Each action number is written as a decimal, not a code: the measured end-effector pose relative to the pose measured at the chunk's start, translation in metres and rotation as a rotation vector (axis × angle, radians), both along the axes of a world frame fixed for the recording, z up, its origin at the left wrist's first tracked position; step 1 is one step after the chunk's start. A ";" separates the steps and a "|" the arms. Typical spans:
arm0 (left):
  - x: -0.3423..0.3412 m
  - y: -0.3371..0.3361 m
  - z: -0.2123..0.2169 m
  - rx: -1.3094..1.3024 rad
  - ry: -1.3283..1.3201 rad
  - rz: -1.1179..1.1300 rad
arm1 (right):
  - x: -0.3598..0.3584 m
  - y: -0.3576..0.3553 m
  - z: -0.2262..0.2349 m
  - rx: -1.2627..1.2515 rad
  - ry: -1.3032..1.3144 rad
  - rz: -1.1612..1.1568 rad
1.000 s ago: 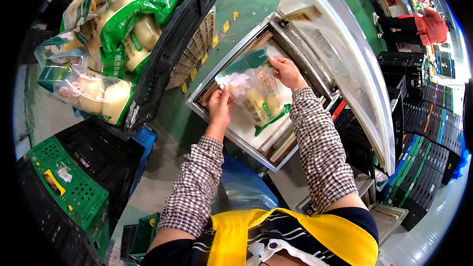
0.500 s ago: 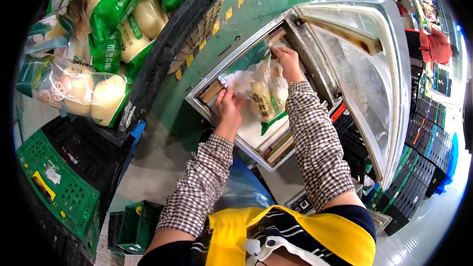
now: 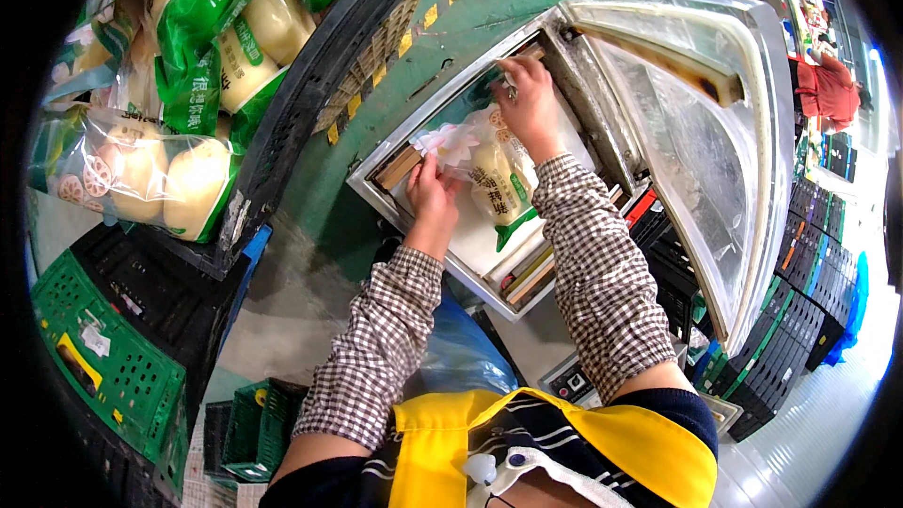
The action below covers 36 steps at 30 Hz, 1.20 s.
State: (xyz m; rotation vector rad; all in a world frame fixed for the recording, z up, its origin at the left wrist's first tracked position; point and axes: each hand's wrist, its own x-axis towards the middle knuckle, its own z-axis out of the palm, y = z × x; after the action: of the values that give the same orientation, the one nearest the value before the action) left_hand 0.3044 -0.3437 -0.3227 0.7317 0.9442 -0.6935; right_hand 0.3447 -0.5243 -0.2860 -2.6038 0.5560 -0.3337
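Observation:
A clear and green plastic bag of lotus root (image 3: 497, 174) lies in the open chamber of a metal vacuum sealer (image 3: 451, 268). Its loose mouth points to the far left, where a white and pinkish crumpled part of the film shows. My left hand (image 3: 433, 199) pinches that film at its near corner, beside a brown bar. At the far corner my right hand (image 3: 529, 108) is closed, fingers curled, with a bit of shiny film at the fingertips. The palm hides part of the bag there. The sealer's clear lid (image 3: 677, 141) stands raised on the right.
A black crate (image 3: 273, 122) full of bagged lotus root (image 3: 202, 183) stands at the upper left. Below it are a green crate (image 3: 122, 357) and a smaller green basket (image 3: 261, 428). Stacked dark crates (image 3: 790, 320) and a person in red (image 3: 828, 92) are at the right.
My right hand has moved up and left along the bag's mouth, and its fingers have curled in more. The bag's upper part has shifted slightly left. My left hand keeps its pinch.

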 end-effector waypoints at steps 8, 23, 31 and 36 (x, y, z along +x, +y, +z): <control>0.001 -0.007 0.000 -0.031 0.119 0.073 | -0.008 0.014 0.012 -0.304 0.063 0.336; -0.002 -0.006 0.011 0.007 0.056 0.067 | -0.024 0.021 0.045 -0.081 -0.004 0.318; 0.018 0.065 0.108 0.193 -0.361 -0.361 | -0.156 0.019 0.337 -0.428 -0.070 0.018; 0.036 0.032 0.219 0.206 -1.081 -0.326 | -0.199 -0.046 0.310 0.009 0.369 -0.058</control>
State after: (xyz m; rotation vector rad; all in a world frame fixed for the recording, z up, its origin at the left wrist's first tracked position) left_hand 0.3402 -0.3112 -0.1041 1.2696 -0.1065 -0.3712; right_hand 0.1460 -0.5704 0.0236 -2.6575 0.7537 0.1365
